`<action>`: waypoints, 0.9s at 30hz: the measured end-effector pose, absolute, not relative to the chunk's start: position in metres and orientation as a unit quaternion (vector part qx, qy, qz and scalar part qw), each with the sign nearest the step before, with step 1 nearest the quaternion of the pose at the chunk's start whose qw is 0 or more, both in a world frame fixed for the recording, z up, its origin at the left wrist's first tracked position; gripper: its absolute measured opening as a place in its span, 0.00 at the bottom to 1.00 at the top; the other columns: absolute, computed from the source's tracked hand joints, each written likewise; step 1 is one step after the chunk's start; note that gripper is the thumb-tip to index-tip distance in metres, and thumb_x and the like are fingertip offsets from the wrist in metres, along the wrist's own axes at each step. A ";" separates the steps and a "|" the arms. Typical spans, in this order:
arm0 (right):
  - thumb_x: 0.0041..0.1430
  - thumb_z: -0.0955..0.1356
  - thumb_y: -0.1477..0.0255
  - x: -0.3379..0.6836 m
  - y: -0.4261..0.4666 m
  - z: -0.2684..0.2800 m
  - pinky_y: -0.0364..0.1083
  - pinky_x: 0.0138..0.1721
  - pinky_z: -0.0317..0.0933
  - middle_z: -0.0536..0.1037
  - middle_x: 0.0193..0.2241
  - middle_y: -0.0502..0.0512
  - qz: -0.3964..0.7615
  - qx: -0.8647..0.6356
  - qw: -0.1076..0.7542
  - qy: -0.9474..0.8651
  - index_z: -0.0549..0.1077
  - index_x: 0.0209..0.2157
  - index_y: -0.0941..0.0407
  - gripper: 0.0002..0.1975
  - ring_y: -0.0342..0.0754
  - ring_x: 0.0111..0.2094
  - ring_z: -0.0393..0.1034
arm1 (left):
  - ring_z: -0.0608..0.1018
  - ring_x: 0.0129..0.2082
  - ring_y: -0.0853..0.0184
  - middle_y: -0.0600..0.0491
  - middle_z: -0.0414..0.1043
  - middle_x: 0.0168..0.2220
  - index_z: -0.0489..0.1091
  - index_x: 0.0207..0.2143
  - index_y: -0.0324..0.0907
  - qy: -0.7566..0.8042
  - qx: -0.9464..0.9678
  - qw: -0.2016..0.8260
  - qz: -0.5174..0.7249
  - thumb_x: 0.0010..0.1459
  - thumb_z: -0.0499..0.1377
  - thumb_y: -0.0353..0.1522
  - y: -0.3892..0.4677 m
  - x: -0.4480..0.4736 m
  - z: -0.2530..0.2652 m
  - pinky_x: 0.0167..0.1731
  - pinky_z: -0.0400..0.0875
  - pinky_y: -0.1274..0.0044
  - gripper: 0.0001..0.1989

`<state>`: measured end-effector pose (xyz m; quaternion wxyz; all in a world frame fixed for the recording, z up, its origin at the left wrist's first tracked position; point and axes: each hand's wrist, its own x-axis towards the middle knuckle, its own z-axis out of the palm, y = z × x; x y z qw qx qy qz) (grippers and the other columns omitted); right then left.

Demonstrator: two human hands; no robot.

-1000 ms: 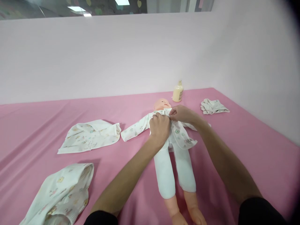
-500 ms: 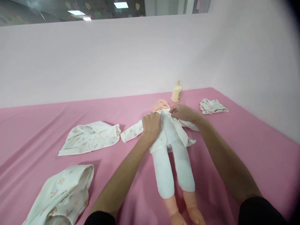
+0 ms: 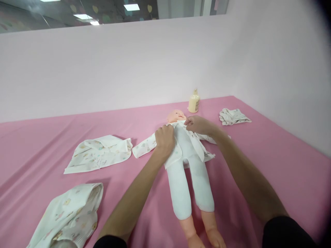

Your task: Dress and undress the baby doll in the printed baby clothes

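A baby doll (image 3: 190, 182) with a white cloth body lies on its back, feet towards me. It has on a white patterned baby shirt (image 3: 145, 146), spread open at the front with both sleeves out to the sides. My left hand (image 3: 164, 139) is closed on the shirt's left front panel near the doll's shoulder. At the neck on the other side, my right hand (image 3: 198, 124) pinches the shirt's right edge between thumb and fingers. The doll's bare chest cloth shows between the two panels. My fingers hide part of the collar.
A pink sheet (image 3: 129, 206) covers the table. On the left lie a white printed garment (image 3: 99, 155) and a crumpled printed one (image 3: 69, 213). Behind the doll's head stands a cream pump bottle (image 3: 193, 102), with a folded cloth (image 3: 234, 116) to its right. White walls (image 3: 124, 69) border the back and right.
Both hands keep their hold on the shirt. The right hand has moved very slightly at the collar, and the right panel hangs a little differently. The view has shifted slightly.
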<state>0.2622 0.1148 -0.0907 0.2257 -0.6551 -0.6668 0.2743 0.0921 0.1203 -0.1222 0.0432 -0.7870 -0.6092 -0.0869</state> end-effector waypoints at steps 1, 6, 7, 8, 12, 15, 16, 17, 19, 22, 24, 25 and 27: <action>0.47 0.68 0.77 0.262 0.115 -0.091 0.42 0.27 0.51 0.72 0.26 0.50 0.273 -0.654 0.229 -0.667 0.74 0.37 0.57 0.12 0.44 0.26 0.64 | 0.77 0.42 0.56 0.39 0.73 0.38 0.71 0.42 0.36 -0.605 -0.791 0.051 -0.080 0.63 0.49 0.23 0.120 0.092 -0.122 0.39 0.68 0.72 0.12; 0.47 0.69 0.78 0.262 0.116 -0.093 0.43 0.26 0.49 0.69 0.23 0.48 0.270 -0.653 0.239 -0.667 0.73 0.34 0.56 0.10 0.42 0.24 0.61 | 0.77 0.43 0.55 0.40 0.72 0.38 0.73 0.41 0.35 -0.564 -0.821 0.079 -0.045 0.59 0.51 0.21 0.120 0.090 -0.122 0.37 0.68 0.72 0.13; 0.46 0.69 0.78 0.262 0.116 -0.093 0.43 0.26 0.49 0.69 0.22 0.47 0.270 -0.653 0.238 -0.667 0.73 0.34 0.56 0.10 0.42 0.24 0.61 | 0.77 0.43 0.54 0.40 0.72 0.38 0.73 0.40 0.35 -0.554 -0.827 0.080 -0.045 0.58 0.51 0.21 0.121 0.089 -0.122 0.37 0.68 0.72 0.13; 0.46 0.69 0.78 0.263 0.116 -0.093 0.43 0.26 0.49 0.68 0.22 0.47 0.272 -0.652 0.237 -0.667 0.73 0.33 0.56 0.09 0.42 0.23 0.61 | 0.77 0.43 0.54 0.40 0.72 0.39 0.73 0.39 0.35 -0.548 -0.831 0.080 -0.049 0.59 0.50 0.21 0.122 0.087 -0.123 0.36 0.68 0.72 0.13; 0.46 0.69 0.77 0.264 0.117 -0.094 0.43 0.26 0.49 0.69 0.21 0.47 0.282 -0.648 0.230 -0.669 0.73 0.32 0.56 0.08 0.43 0.24 0.63 | 0.77 0.40 0.55 0.41 0.72 0.38 0.73 0.38 0.36 -0.546 -0.832 0.068 -0.066 0.62 0.47 0.23 0.128 0.083 -0.126 0.33 0.67 0.72 0.15; 0.45 0.69 0.77 0.264 0.116 -0.095 0.42 0.26 0.50 0.70 0.21 0.47 0.297 -0.645 0.219 -0.669 0.72 0.30 0.56 0.07 0.44 0.25 0.66 | 0.77 0.39 0.56 0.41 0.72 0.37 0.73 0.38 0.36 -0.551 -0.830 0.064 -0.068 0.60 0.47 0.21 0.131 0.082 -0.127 0.32 0.65 0.73 0.15; 0.45 0.69 0.77 0.264 0.116 -0.095 0.42 0.26 0.51 0.70 0.21 0.47 0.300 -0.645 0.215 -0.669 0.72 0.30 0.56 0.07 0.44 0.25 0.67 | 0.77 0.38 0.56 0.42 0.73 0.36 0.73 0.38 0.36 -0.554 -0.827 0.061 -0.075 0.59 0.47 0.22 0.132 0.082 -0.127 0.32 0.64 0.73 0.15; 0.44 0.69 0.77 0.264 0.115 -0.095 0.42 0.25 0.51 0.70 0.21 0.47 0.302 -0.644 0.212 -0.670 0.72 0.30 0.56 0.07 0.44 0.25 0.68 | 0.77 0.38 0.57 0.42 0.73 0.36 0.73 0.37 0.37 -0.559 -0.823 0.056 -0.083 0.59 0.48 0.23 0.133 0.082 -0.127 0.31 0.63 0.73 0.14; 0.44 0.69 0.77 0.263 0.115 -0.095 0.42 0.25 0.50 0.70 0.21 0.47 0.299 -0.646 0.207 -0.671 0.71 0.29 0.56 0.07 0.44 0.25 0.69 | 0.77 0.36 0.57 0.43 0.74 0.35 0.72 0.35 0.38 -0.570 -0.814 0.038 -0.105 0.60 0.50 0.25 0.136 0.080 -0.126 0.31 0.62 0.73 0.11; 0.44 0.68 0.77 0.264 0.115 -0.096 0.42 0.24 0.50 0.71 0.22 0.47 0.287 -0.649 0.204 -0.675 0.70 0.28 0.56 0.06 0.44 0.25 0.69 | 0.76 0.34 0.58 0.45 0.74 0.33 0.70 0.32 0.40 -0.576 -0.806 -0.006 -0.137 0.59 0.52 0.28 0.141 0.075 -0.123 0.30 0.60 0.72 0.08; 0.44 0.68 0.76 0.264 0.116 -0.097 0.42 0.24 0.50 0.71 0.22 0.48 0.285 -0.644 0.203 -0.680 0.70 0.28 0.56 0.05 0.44 0.25 0.69 | 0.76 0.34 0.59 0.45 0.74 0.33 0.69 0.30 0.41 -0.570 -0.806 -0.025 -0.159 0.58 0.52 0.28 0.145 0.072 -0.123 0.31 0.60 0.72 0.07; 0.44 0.67 0.76 0.265 0.117 -0.097 0.42 0.24 0.50 0.71 0.23 0.48 0.285 -0.641 0.203 -0.683 0.69 0.28 0.56 0.05 0.44 0.25 0.68 | 0.76 0.34 0.59 0.46 0.75 0.33 0.68 0.30 0.41 -0.567 -0.806 -0.029 -0.168 0.58 0.52 0.28 0.146 0.071 -0.122 0.32 0.60 0.72 0.07; 0.45 0.66 0.75 0.265 0.117 -0.098 0.42 0.23 0.49 0.70 0.22 0.47 0.278 -0.637 0.203 -0.690 0.68 0.26 0.56 0.03 0.43 0.24 0.66 | 0.75 0.35 0.59 0.47 0.75 0.34 0.68 0.31 0.41 -0.565 -0.805 -0.034 -0.180 0.58 0.52 0.28 0.147 0.072 -0.123 0.33 0.60 0.73 0.06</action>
